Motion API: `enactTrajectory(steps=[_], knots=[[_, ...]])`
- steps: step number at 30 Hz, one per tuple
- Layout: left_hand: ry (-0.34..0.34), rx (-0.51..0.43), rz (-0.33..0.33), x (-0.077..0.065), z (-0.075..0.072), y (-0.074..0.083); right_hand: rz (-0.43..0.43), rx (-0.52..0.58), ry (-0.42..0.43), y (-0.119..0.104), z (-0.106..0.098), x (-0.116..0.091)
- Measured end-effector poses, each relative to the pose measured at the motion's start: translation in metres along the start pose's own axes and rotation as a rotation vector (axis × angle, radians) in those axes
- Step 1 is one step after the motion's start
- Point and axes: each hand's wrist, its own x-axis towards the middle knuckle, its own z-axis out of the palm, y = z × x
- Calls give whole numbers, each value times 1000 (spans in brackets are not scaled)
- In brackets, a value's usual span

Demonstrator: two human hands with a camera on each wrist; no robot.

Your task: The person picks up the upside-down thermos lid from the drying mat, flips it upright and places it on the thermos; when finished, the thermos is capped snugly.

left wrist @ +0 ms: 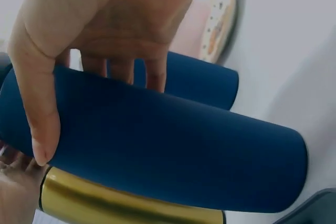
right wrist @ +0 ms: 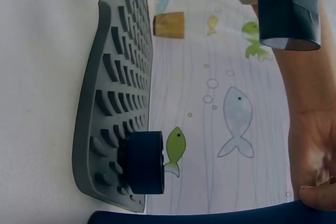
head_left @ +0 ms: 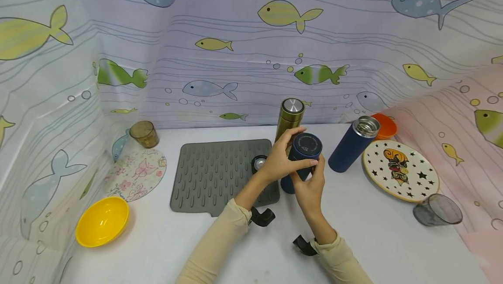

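Observation:
Both hands hold a dark blue flask (head_left: pixel 288 185) upright beside the grey mat's right edge; its round dark top (head_left: pixel 308 144) carries small print. My left hand (head_left: pixel 280 157) grips around that top, thumb across the front. Lower down, my right hand (head_left: pixel 311 186) holds the body; in the left wrist view its thumb and fingers (left wrist: pixel 47 135) curl around the flask. Just behind stands a gold flask (head_left: pixel 290 116) with a silver-topped cap. A second blue flask (head_left: pixel 349 146), steel mouth uncovered, stands to the right. On the mat lies a dark blue cap (right wrist: pixel 147 162).
The grey ridged mat (head_left: pixel 220 175) lies left of the hands. Further left are an amber cup (head_left: pixel 144 134), a floral round mat (head_left: pixel 137 172) and a yellow bowl (head_left: pixel 103 222). Rightward are an orange bowl (head_left: pixel 386 127), a star-patterned plate (head_left: pixel 416 166) and a grey glass (head_left: pixel 437 210).

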Motion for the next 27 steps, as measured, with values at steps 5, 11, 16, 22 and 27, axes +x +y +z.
enactTrajectory(steps=[5,11,16,22,27], knots=[[-22,-94,29,0,-3,-3,-20,-8,1,-27,-1,1],[10,-54,-21,-2,-1,-3,-1,-5,8,-18,0,0],[-29,-63,-9,-2,-1,-2,-7,2,5,3,1,0],[-22,-34,-7,0,0,-2,-9,-1,2,5,1,0],[-15,52,-42,0,1,0,3,13,1,5,0,0]])
